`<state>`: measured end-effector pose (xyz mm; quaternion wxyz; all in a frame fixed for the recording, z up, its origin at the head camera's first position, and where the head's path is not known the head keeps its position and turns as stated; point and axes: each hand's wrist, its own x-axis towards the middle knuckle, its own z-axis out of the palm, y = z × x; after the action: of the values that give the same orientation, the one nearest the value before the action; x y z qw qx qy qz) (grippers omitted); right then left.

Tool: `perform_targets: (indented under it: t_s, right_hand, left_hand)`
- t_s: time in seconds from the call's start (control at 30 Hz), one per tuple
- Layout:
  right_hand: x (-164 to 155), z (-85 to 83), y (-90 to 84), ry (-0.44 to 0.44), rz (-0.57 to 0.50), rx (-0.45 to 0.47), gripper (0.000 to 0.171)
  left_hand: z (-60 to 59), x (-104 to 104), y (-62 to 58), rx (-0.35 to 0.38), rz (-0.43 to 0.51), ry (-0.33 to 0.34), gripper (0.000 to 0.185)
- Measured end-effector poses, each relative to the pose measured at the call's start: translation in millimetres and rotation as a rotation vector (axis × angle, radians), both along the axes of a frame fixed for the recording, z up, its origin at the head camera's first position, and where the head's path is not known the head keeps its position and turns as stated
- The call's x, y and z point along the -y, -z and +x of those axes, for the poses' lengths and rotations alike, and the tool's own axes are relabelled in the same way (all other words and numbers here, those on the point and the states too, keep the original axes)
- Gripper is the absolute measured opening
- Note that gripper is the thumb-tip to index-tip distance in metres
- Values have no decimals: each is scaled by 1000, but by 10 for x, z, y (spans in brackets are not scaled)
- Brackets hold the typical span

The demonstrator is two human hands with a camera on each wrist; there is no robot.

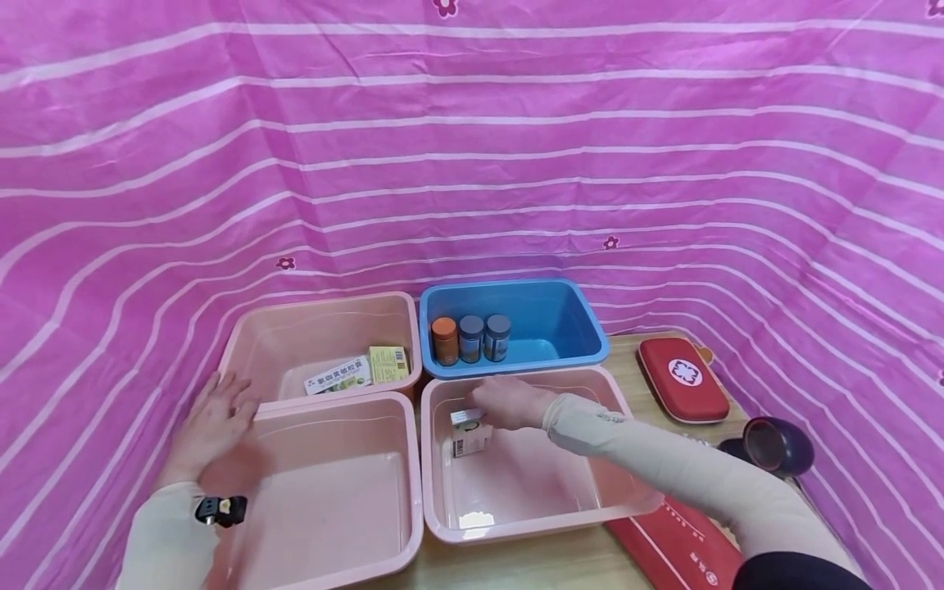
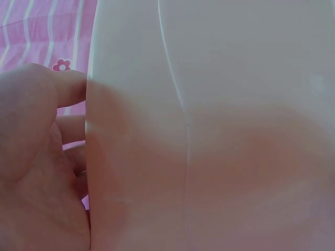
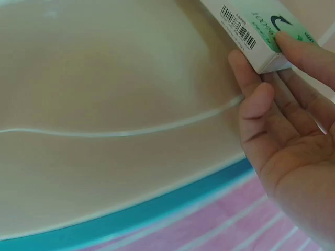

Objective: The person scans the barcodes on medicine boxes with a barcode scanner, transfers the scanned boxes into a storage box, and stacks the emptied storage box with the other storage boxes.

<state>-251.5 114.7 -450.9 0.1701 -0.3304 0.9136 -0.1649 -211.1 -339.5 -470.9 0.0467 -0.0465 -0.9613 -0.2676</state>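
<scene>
In the front right pink bin [image 1: 531, 524] my right hand [image 1: 509, 403] pinches a small white-and-green medicine box [image 1: 469, 438] near the left wall. The right wrist view shows the thumb on the printed face of the box [image 3: 248, 31] and fingers behind it; a barcode is visible on one side. My left hand [image 1: 214, 422], holding no item, rests at the left rim of the front left pink bin [image 1: 411, 475]. In the left wrist view its loosely bent fingers [image 2: 70, 86] lie along the outside of the bin's wall [image 2: 141, 104].
The back left pink bin [image 1: 324, 310] contains a white medicine box [image 1: 338, 377] and a yellow one [image 1: 388, 365]. Three capped bottles [image 1: 472, 338] stand in the blue bin [image 1: 516, 288]. To the right lie a red zip case [image 1: 682, 379], a dark cup-like object [image 1: 778, 447] and a red folder [image 1: 674, 545].
</scene>
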Motion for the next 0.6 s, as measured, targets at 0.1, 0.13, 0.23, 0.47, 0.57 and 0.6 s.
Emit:
perform_targets:
  t_s: [0.1,0.13,0.23,0.47,0.57,0.6]
  right_hand:
    - [-129,-1,-159,-72,17,-83,28]
    - [-191,1,-230,-118,31,-137,23]
    - [-433,29,-458,-148,-57,-209,22]
    - [-1282,247,-1050,-47,-193,-353,24]
    - [-1707,377,-1257,28,-209,-447,27]
    - [-1847,423,-1309,58,-212,-479,29]
  left_hand:
    - [-4,-2,-12,10,0,1,60]
    - [-5,-3,-15,12,-1,0,60]
    - [-10,-4,-20,20,-4,0,60]
    - [-11,-8,-15,16,-16,3,60]
    - [-6,-2,-18,17,-21,0,61]
    - [-4,1,-18,19,-22,-2,61]
